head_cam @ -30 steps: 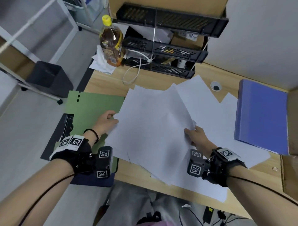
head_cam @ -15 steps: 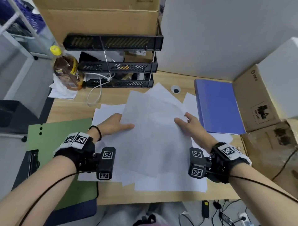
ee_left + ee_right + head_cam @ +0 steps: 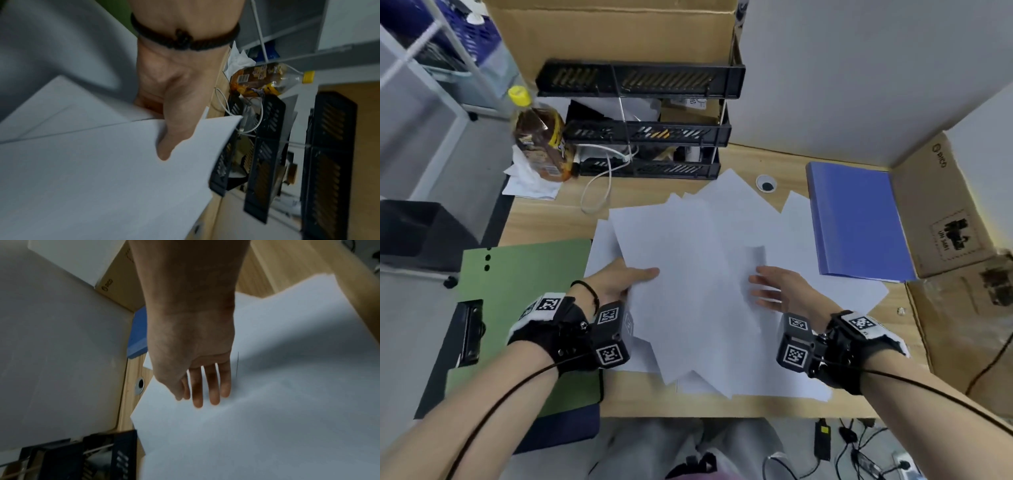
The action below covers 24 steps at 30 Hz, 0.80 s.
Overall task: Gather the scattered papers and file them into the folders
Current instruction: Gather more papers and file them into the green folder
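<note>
Since 0.5 s ago the right hand (image 3: 780, 289) has slid inward, fingers (image 3: 213, 386) spread flat, while the left hand (image 3: 619, 277) pinches the papers (image 3: 688, 274); square edges before lifting.

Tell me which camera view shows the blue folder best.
The head view: the whole closed blue folder lies on the desk, right of the papers. The right wrist view shows only a blue corner beside the wrist. The left wrist view shows none of it.

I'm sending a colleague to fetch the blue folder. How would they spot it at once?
On the wooden desk, look right of the loose white papers. The blue folder lies flat and closed beside a cardboard box; the other folder, at the left edge, is green.
</note>
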Motion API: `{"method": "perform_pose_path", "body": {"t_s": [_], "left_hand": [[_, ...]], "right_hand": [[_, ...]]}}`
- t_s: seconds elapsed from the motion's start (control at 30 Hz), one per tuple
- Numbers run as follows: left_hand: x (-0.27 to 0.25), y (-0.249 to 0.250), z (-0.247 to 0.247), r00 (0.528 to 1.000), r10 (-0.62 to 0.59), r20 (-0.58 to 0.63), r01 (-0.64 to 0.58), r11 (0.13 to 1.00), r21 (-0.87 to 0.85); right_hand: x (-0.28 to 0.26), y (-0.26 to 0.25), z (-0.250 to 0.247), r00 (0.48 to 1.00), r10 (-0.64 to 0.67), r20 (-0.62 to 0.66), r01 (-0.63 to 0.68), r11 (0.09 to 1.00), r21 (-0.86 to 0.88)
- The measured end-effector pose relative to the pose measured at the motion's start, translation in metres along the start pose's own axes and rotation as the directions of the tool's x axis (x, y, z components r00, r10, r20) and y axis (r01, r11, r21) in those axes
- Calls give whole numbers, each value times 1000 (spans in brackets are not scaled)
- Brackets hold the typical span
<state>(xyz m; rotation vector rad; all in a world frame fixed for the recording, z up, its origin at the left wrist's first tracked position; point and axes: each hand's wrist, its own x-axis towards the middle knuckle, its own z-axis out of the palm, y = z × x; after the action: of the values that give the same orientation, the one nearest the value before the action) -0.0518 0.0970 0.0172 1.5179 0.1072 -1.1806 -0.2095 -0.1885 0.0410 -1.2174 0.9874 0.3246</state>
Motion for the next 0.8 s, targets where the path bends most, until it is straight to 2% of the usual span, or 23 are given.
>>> {"method": "perform_pose_path", "body": {"t_s": [0.07, 0.17, 0.23, 0.3, 0.4, 0.47, 0.57, 0.63, 0.7, 0.73, 0.8], "left_hand": [[-8, -9, 3, 999, -34, 17, 33, 998, 57], [-13, -26, 3, 995, -89, 45, 82, 985, 150], [-15, -34, -1, 992, -112, 65, 101, 984, 145], [-14, -39, -3, 992, -109, 62, 101, 989, 112], [-8, -38, -1, 996, -59, -72, 66, 993, 97], [-3, -38, 0, 993, -49, -111, 65, 987, 150], [2, -35, 6, 997, -45, -64, 63, 948, 311], [4, -32, 11, 997, -73, -22, 76, 916, 394], [9, -32, 14, 993, -121, -7, 113, 904, 413], [11, -32, 14, 990, -143, -6, 133, 908, 398], [16, -31, 11, 987, -158, -17, 154, 923, 353]], "right_hand": [[7, 1, 14, 999, 28, -27, -28, 999, -32], [20, 14, 18, 987, 59, -151, -78, 989, -125], [22, 26, 12, 972, 72, -223, -119, 972, -201], [20, 38, 5, 953, 125, -275, -186, 960, -208], [17, 49, 3, 927, 195, -320, -231, 970, -80], [21, 52, 2, 929, 214, -301, -223, 975, 7], [27, 52, 7, 962, 183, -201, -180, 983, 33], [26, 48, 13, 987, 142, -80, -143, 990, -5], [24, 41, 12, 988, 147, 43, -146, 989, -39], [23, 39, 7, 985, 159, 68, -157, 987, -37], [21, 38, -9, 984, 179, 9, -179, 984, -5]]}}
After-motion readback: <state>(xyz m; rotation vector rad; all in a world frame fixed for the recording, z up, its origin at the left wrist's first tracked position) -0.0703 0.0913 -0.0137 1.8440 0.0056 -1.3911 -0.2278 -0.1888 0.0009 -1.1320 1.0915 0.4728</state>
